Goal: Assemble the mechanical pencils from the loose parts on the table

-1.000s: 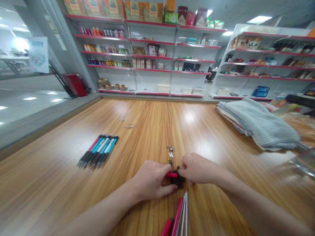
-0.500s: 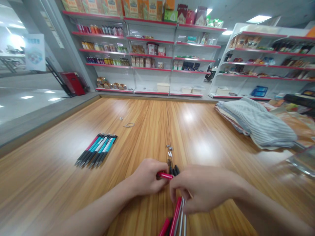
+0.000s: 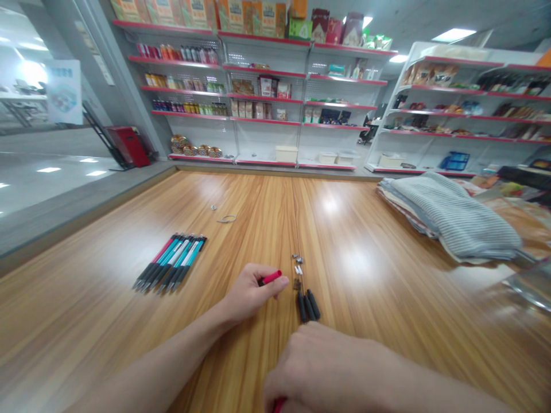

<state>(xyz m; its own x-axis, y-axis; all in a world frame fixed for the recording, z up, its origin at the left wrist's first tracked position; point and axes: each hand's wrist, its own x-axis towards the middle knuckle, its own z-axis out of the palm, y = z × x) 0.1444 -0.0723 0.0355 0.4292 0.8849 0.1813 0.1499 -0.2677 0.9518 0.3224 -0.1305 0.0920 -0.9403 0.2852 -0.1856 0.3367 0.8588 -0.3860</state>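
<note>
My left hand [image 3: 249, 292] is closed around a red pen barrel [image 3: 272, 277], whose end sticks out past the fingers to the upper right. Low at the bottom edge is my right hand [image 3: 325, 367], back upward and fingers out of sight. A bit of red pen barrel [image 3: 279, 405] shows beneath it; whether it is gripped is hidden. Just beyond that hand, several black pen grips [image 3: 307, 306] lie side by side. Above them, in a column, are small dark parts [image 3: 297, 283], small white pieces [image 3: 298, 269] and small metal parts [image 3: 297, 259].
Assembled pens [image 3: 170, 263] lie in a row on the left of the wooden table [image 3: 258, 229]. Farther back are a wire ring [image 3: 227, 218] and a small metal piece [image 3: 213, 207]. Folded cloths [image 3: 451, 212] are stacked at right; stocked shelves [image 3: 267, 119] stand behind the table.
My right hand has drawn back from the held barrel towards the bottom edge, now covering the loose barrels and rods there. My left hand has shifted slightly up and left, and the black grips show fully.
</note>
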